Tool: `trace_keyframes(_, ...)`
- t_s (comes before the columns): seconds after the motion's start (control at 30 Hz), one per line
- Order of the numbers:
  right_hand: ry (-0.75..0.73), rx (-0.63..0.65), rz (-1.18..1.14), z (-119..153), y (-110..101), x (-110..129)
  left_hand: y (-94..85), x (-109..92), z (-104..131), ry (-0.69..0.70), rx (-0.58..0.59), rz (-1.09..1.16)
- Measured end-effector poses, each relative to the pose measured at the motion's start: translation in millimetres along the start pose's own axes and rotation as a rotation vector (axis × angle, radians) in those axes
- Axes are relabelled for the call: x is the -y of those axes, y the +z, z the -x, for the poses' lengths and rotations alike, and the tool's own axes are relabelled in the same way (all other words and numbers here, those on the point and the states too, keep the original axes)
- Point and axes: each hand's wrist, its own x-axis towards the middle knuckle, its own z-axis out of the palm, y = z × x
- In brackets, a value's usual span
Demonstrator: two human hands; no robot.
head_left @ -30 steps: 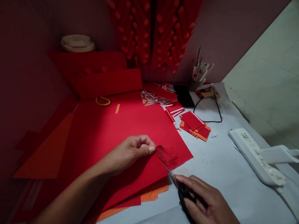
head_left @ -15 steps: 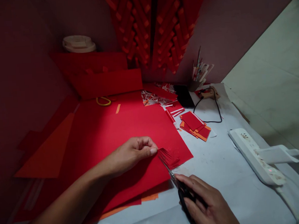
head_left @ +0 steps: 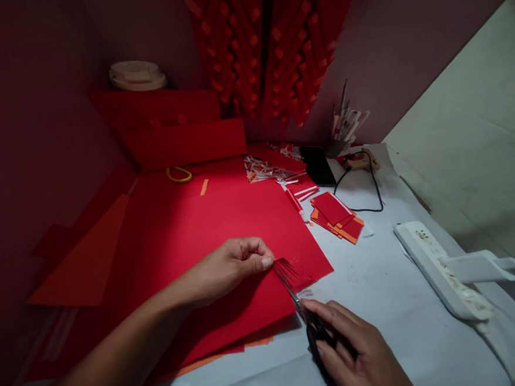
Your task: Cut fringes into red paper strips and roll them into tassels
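the left hand (head_left: 247,257) is narrowed to a pinch, thumb against fingers, on a small red paper piece (head_left: 284,266) whose free side is slit into thin strands. that piece is above the near right corner of a big red sheet (head_left: 184,221), which covers much of the left and middle of the white worktop (head_left: 390,272). the right hand (head_left: 359,353), nearer the worktop's front edge, is closed around the black handles of a pair of scissors (head_left: 318,333); the blades point away from the person, tips by the strands, and how far they are parted i cannot tell. orange paper (head_left: 199,366) shows from under the red sheet's near edge.

just beyond the sheet's right edge lies a loose pile of red and orange cards (head_left: 336,216), with a red and white tube (head_left: 295,205) beside it. at the sheet's far right corner is a heap of paper shreds (head_left: 262,168), next to a dark flat device (head_left: 318,166). a pen holder (head_left: 335,146) stands toward the worktop's far right corner. along the right edge lies a white power strip (head_left: 439,271), with a white plug (head_left: 472,266) in it.
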Motion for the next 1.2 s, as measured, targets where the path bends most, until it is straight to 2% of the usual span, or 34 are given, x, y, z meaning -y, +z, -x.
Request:
trace_keyframes(0.3,-0.067,-0.007,0.054,-2.1,-1.9,0.8,0.6,2.5,-1.2,0.0,-0.002,0.021)
trace_keyframes(1.0,-0.059,0.017,0.073,-1.8,-3.0,0.6,-5.5,4.6,-2.2,-0.034,0.046,-0.056)
trace_keyframes(1.1,-0.013,0.031,0.032,-2.7,-3.7,1.7,-6.8,4.6,-2.8,-0.037,0.053,-0.047)
trace_keyframes(1.2,0.082,0.07,-0.013,-3.9,-5.8,3.9,-10.9,2.5,-2.8,-0.033,0.009,-0.035)
